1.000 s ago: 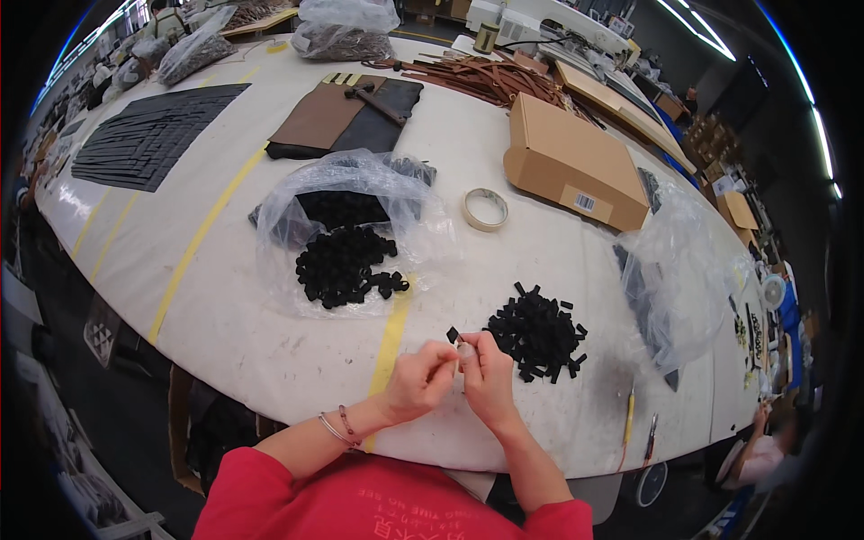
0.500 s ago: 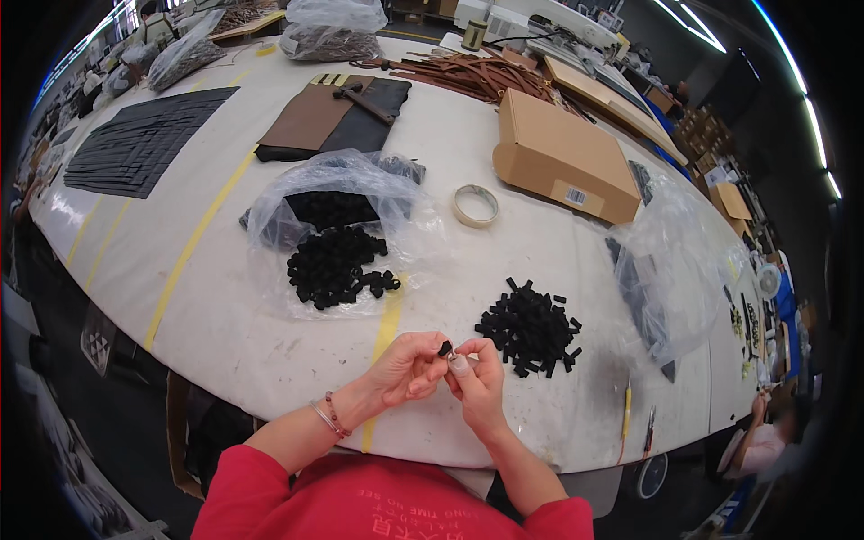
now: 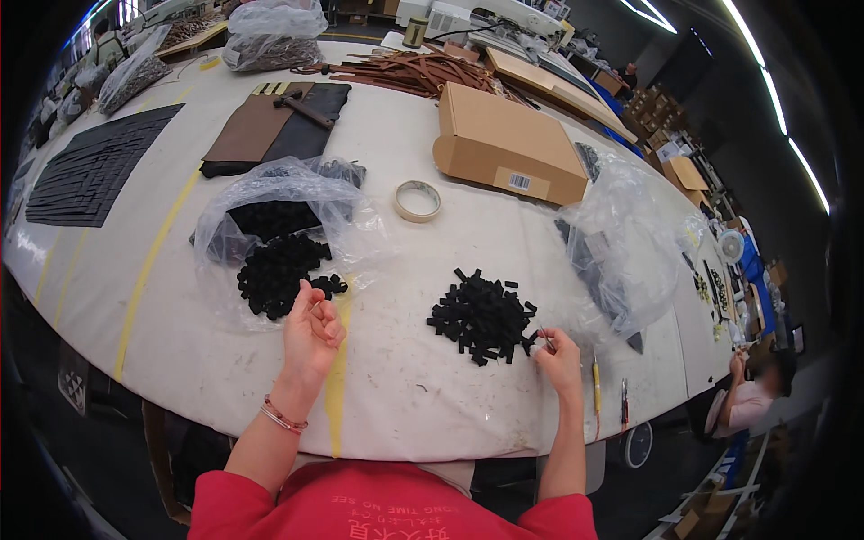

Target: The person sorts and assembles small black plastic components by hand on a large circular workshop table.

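Note:
My left hand (image 3: 315, 328) is at the near edge of a clear plastic bag (image 3: 220, 220), its fingers loosely bent and apart, the fingertips beside the small black fabric pieces (image 3: 279, 270) spilling from the bag. No object shows in it, though part of the palm side is hidden. To the right, the thumb and fingers of my right hand (image 3: 560, 362) pinch a thin metal tool (image 3: 548, 341), too small to name exactly. Its tip is close to a black piece at the right edge of a second heap of short black pieces (image 3: 479, 315).
Beyond the heaps lie a tape roll (image 3: 417, 201), a cardboard box (image 3: 508, 144) and brown and black sheets (image 3: 270, 126) with a hammer-like tool (image 3: 304, 110) on top. At right are another plastic bag (image 3: 630, 243), a yellow pen-like tool (image 3: 597, 387) and a person in pink (image 3: 742, 405).
My hands, together around a black piece and a small metal thing before, have parted. The left moved to the bagged pieces, the right to the right-hand heap. The whole view has shifted.

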The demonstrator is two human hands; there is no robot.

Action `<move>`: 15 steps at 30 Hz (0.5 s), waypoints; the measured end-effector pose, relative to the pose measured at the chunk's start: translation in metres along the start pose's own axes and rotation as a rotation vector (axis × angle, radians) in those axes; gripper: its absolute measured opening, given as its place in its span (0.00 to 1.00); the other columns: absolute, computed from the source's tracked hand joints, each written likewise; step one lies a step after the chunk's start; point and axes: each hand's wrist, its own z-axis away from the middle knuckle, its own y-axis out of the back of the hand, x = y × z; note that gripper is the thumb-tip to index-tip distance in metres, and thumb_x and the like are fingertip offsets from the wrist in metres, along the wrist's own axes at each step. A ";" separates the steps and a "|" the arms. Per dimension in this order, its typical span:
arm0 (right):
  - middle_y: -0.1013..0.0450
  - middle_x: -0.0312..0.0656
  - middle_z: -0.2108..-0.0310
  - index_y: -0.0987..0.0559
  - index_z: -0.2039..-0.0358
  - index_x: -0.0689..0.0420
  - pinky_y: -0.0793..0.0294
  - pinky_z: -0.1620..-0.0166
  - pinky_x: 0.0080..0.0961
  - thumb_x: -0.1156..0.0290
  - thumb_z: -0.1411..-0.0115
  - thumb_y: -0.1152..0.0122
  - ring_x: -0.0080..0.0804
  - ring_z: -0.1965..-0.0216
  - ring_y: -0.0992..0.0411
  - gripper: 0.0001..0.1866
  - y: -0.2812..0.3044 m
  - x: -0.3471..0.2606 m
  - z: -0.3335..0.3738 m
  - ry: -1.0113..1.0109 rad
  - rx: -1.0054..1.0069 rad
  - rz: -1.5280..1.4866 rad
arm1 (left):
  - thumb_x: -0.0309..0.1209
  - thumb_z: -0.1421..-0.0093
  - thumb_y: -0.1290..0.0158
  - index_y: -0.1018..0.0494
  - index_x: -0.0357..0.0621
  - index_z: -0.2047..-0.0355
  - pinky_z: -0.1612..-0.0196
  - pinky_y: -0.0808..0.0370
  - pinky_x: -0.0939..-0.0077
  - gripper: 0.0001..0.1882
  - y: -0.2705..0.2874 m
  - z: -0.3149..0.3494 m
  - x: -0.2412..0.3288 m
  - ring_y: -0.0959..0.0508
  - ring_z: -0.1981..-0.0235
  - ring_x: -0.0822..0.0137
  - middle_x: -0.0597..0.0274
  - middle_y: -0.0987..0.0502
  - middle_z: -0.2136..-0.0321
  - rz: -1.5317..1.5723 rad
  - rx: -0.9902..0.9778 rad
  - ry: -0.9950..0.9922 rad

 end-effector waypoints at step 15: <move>0.35 0.32 0.86 0.28 0.73 0.64 0.49 0.88 0.08 0.81 0.55 0.44 0.12 0.90 0.43 0.06 -0.065 -0.096 0.040 -0.280 -0.504 -1.079 | 0.24 0.45 0.54 0.30 0.34 0.64 0.83 0.33 0.86 0.09 -0.018 0.033 -0.034 0.30 0.85 0.77 0.61 0.27 0.78 -0.816 -0.473 0.110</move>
